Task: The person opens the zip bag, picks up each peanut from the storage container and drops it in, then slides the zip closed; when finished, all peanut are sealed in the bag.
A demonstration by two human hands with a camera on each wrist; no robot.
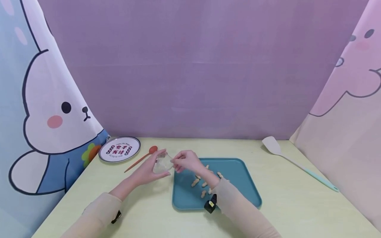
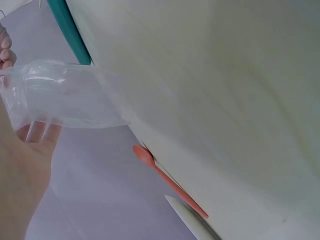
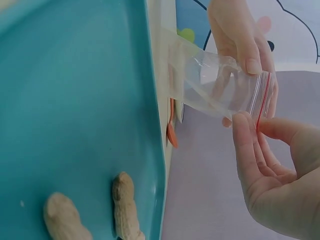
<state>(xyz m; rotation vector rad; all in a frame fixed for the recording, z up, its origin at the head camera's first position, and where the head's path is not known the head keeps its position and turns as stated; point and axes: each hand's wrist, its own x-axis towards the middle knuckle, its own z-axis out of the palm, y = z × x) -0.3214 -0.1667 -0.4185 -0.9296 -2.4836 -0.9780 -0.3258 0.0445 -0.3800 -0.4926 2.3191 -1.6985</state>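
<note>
1. Bag, clear with a red line, is held above the table beside the teal tray.
2. Right hand pinches the bag's edge between thumb and fingers.
3. Left hand grips the bag, thumb opposite fingers.
4. Peanuts in shells lie scattered on the tray.

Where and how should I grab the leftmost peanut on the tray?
Probably pinch the peanut across its middle, coming from above: it lies flat on the tray, its body elongated and its top exposed.
</note>
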